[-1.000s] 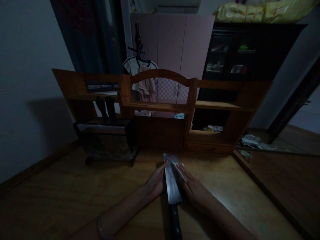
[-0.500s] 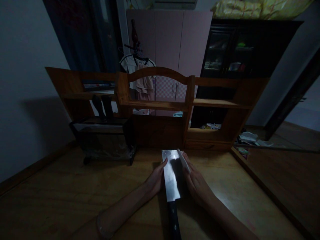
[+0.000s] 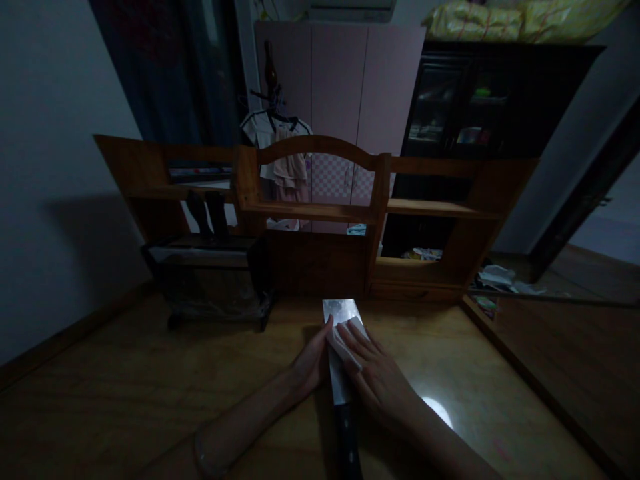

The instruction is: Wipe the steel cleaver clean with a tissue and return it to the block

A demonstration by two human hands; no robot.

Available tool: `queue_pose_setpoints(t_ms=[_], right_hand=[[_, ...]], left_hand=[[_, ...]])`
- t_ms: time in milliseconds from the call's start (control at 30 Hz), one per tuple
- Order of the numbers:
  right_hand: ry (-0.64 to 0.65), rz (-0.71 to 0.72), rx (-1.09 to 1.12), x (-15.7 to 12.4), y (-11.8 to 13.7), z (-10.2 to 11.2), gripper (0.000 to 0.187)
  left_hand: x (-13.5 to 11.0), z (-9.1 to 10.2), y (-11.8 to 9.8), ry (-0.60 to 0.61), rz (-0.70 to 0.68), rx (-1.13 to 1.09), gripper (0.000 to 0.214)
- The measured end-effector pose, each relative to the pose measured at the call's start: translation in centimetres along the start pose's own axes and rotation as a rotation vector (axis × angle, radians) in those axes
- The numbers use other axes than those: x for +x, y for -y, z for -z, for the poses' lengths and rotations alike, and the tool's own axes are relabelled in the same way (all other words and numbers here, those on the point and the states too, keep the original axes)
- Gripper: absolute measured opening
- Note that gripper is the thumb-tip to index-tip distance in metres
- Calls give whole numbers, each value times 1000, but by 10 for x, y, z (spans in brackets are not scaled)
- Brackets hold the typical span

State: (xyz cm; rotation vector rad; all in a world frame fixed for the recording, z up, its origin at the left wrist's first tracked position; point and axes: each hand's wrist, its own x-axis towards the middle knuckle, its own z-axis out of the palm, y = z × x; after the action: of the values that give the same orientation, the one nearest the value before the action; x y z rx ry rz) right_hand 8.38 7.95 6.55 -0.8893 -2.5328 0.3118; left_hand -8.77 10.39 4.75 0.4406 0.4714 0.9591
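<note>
A cleaver (image 3: 340,387) with a broad shiny blade and a black handle is held above the desk, its handle pointing toward me. My left hand (image 3: 313,360) grips the blade's left edge, thumb on top and the other fingers hidden beneath. Across the middle of the blade lies a folded white tissue (image 3: 345,347). My right hand (image 3: 373,373) presses that tissue flat against the metal, its fingers stretched over it.
A black knife holder (image 3: 210,287) with two black-handled knives (image 3: 207,217) stands at the left on the wooden desk (image 3: 125,373). Behind it rises a wooden shelf unit (image 3: 310,212). A raised edge (image 3: 530,380) bounds the desk at right.
My right hand has moved left with the tissue, from the blade's right edge onto its face. My left hand and the cleaver have stayed nearly still.
</note>
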Motion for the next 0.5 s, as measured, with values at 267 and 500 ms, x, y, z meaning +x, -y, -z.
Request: queue_pose_setpoints(t_ms=[267,500], right_hand=[[-94,-144,79,-2,-16,-7,54],[-207,-198,55,-7,-37,-17,52]], left_hand=[[-7,-9,-1,-20,-9,33,53],[-5,-8,-1,42,-31,46,51]])
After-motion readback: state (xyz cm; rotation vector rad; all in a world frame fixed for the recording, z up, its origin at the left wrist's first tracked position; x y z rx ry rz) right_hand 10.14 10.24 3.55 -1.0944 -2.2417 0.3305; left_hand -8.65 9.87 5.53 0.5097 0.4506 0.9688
